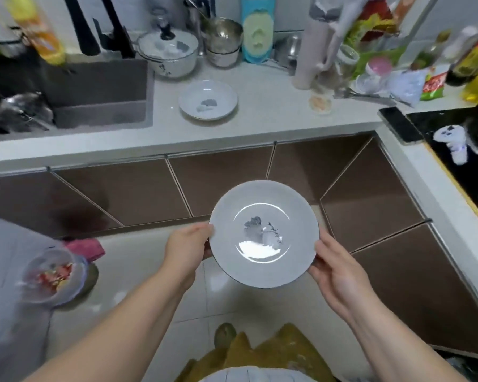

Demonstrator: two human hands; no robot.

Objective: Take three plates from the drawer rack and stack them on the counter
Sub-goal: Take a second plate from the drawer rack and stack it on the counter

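Both hands' fingers [204,230] closed on held plate [264,234]; counter plate [208,99] ahead, slightly left, nearer left hand [186,245].

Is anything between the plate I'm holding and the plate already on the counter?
Nothing visible. The held plate, in the left hand and right hand, is out in front of the cabinet doors. The counter around the waiting plate is bare; the lidded pot stands behind it.

White counter [273,86] with plate [207,99], pot [168,52], phone [400,125].
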